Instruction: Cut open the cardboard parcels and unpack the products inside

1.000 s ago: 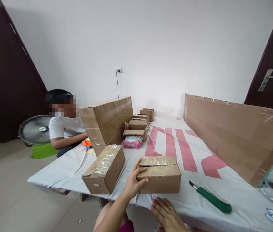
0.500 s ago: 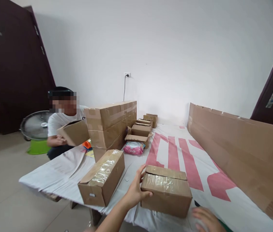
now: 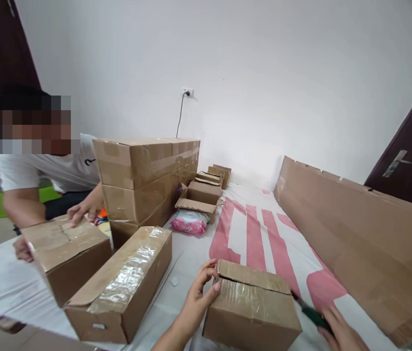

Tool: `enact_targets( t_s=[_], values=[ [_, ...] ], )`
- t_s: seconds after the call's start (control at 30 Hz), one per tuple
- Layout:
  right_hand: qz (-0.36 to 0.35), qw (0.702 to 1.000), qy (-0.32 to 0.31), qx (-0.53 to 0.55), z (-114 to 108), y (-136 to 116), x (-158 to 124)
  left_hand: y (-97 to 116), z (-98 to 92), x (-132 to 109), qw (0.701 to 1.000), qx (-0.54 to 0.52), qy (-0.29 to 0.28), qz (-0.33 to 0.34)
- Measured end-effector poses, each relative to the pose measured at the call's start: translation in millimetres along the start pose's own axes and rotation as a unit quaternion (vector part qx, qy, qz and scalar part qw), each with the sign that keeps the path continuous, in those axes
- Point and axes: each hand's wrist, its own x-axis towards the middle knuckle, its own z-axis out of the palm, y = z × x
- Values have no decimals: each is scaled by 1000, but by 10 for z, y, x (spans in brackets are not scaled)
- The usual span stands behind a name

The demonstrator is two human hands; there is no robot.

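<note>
My left hand [image 3: 200, 297] rests on the left end of a closed cardboard box [image 3: 253, 317], its fingers and thumb against the upper left corner. Clear tape covers part of the box top, and a dark slit runs along one flap. In my right hand [image 3: 339, 326] is a green utility knife [image 3: 315, 316], gripped by the handle. Its dark narrow tip is at the box's far right corner. To the left lies a long taped cardboard box [image 3: 125, 282]. A pink wet wipes pack [image 3: 189, 222] sits farther back, in front of an open cardboard box [image 3: 200, 197].
At the left, a co-worker [image 3: 48, 170] has both hands on another cardboard box [image 3: 67, 243]. Stacked taped boxes [image 3: 147, 180] stand along the table's left side. A large cardboard sheet [image 3: 355, 234] walls the right. A white and pink cloth [image 3: 238, 229] covers the table.
My right hand has raised the utility knife to the box's right corner. My left hand stays on the box. The co-worker has come closer and set a box down by the long box.
</note>
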Motion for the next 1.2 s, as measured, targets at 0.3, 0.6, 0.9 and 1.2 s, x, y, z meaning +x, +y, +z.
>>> enact_targets(
  t_s=[0.3,0.6,0.9,1.2],
  values=[
    [-248,962,-99,-63,-1134,-1616,898,-25,122,76,999,-35,18,5],
    [-353,913,-141,-150,-975,-2243,1227,-7,148,68,999,-33,9,11],
    [-286,888,-247,-262,-1076,-2351,1242,-3,119,46,1000,-8,9,16],
    [-196,921,-237,-240,-1301,-1679,904,50,83,26,1000,20,3,24]
  ],
)
